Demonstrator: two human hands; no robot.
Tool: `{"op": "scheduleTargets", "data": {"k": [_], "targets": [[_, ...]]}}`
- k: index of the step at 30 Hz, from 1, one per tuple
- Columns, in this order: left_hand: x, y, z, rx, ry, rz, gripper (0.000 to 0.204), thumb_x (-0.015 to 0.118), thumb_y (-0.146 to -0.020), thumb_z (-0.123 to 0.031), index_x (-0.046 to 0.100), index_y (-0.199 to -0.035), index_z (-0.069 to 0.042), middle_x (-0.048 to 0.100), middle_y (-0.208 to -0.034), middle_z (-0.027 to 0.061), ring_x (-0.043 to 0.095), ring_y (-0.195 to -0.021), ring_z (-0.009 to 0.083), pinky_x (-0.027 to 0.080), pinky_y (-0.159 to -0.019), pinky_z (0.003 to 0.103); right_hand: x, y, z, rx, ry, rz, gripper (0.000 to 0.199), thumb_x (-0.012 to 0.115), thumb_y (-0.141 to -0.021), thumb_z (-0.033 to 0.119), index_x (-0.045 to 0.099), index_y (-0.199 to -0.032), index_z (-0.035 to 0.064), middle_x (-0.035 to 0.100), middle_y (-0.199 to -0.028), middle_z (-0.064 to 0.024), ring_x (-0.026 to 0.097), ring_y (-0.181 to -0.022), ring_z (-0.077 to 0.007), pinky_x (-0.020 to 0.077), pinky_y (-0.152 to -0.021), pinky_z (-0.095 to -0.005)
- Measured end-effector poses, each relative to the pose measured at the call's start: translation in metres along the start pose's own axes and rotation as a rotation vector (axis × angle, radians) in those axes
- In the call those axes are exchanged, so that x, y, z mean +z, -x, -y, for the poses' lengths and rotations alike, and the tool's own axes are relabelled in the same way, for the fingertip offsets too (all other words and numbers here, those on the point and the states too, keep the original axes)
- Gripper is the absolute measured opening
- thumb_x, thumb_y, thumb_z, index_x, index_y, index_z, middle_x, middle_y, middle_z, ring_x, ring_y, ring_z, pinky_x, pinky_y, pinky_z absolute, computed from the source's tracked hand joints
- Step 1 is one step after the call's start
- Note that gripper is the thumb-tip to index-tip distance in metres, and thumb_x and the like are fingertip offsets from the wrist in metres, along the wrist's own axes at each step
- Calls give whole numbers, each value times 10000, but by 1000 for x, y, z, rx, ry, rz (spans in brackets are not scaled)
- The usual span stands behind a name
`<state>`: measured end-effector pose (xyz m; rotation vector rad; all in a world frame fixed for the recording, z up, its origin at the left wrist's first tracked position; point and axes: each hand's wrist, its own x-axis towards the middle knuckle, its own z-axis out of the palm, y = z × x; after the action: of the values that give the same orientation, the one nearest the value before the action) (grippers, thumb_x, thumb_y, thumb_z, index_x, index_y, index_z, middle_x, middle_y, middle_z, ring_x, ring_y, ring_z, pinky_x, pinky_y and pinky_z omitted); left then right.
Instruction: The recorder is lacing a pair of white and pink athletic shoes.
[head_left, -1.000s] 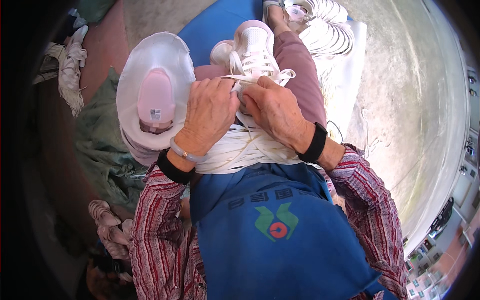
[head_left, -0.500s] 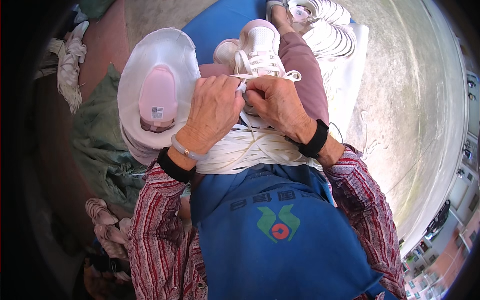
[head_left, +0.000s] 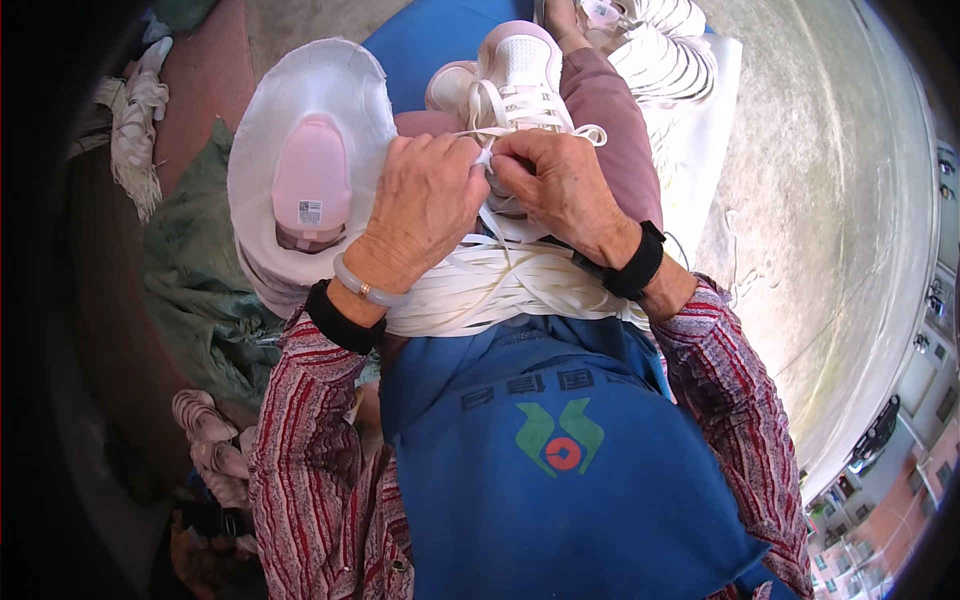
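A white and pale pink sneaker [head_left: 520,75] rests toe away on my lap, with a second one partly behind it on its left. White lace is threaded across its upper and loops out at both sides. My left hand [head_left: 432,185] pinches a shoelace [head_left: 487,158] at the sneaker's near end. Close beside it, my right hand [head_left: 560,180] is closed, thumb and finger on the same lace; the fingertips partly hide the grip. Under both wrists a bundle of loose white laces [head_left: 470,290] lies across my lap.
Left of my hand stands a stack of white pieces with a pink insole [head_left: 312,180] on top. Green cloth [head_left: 200,270] and more shoe parts [head_left: 212,440] lie farther left. Fanned white pieces [head_left: 665,50] sit at the far right. A blue apron [head_left: 560,400] covers my lap.
The sneaker and both hands sit slightly higher in the picture. Both hands keep their pinch on the lace, with only small finger movement.
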<state>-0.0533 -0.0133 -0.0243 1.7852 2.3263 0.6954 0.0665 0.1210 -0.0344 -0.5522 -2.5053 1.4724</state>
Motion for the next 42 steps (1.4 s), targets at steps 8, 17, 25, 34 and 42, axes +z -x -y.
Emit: {"op": "scheduleTargets", "data": {"k": [8, 17, 25, 34, 42], "targets": [[3, 2, -4, -59, 45, -82, 79, 630, -831, -95, 587, -871, -42, 617, -798, 112, 587, -768, 298, 414, -752, 429, -2, 2, 8, 26, -19, 14, 156, 604, -830, 123, 666, -801, -18, 648, -722, -217, 645, -649, -381, 523, -627, -437], [-2, -4, -8, -152, 150, 14, 153, 674, -815, -62, 583, -938, -51, 631, -843, 109, 599, -808, 312, 424, -752, 416, 3, 6, 7, -82, 279, -28, 160, 603, -851, 141, 632, -789, -4, 643, -775, -192, 650, -702, -381, 524, -638, -462], [-7, -12, -20, 43, 25, -111, 215, 719, -773, -72, 634, -971, -86, 580, -948, 62, 538, -916, 267, 367, -876, 414, -69, 0, 4, -171, 440, -156, 130, 618, -809, 100, 579, -721, 12, 620, -737, -154, 635, -698, -342, 513, -628, -426], [-13, -22, -20, -40, 71, -148, 127, 738, -768, -105, 654, -864, -108, 594, -848, 30, 551, -795, 244, 373, -782, 397, -62, -8, -12, -151, 268, -322, 105, 628, -826, 111, 653, -911, 56, 617, -795, -133, 646, -747, -341, 502, -665, -429], [-9, -14, -31, -201, 183, -7, 135, 732, -773, -101, 606, -819, -96, 598, -732, 34, 554, -698, 242, 364, -686, 395, -50, 31, -8, -272, 469, 69, 216, 649, -839, 91, 621, -1053, 106, 536, -872, -86, 630, -695, -286, 524, -595, -391]]}}
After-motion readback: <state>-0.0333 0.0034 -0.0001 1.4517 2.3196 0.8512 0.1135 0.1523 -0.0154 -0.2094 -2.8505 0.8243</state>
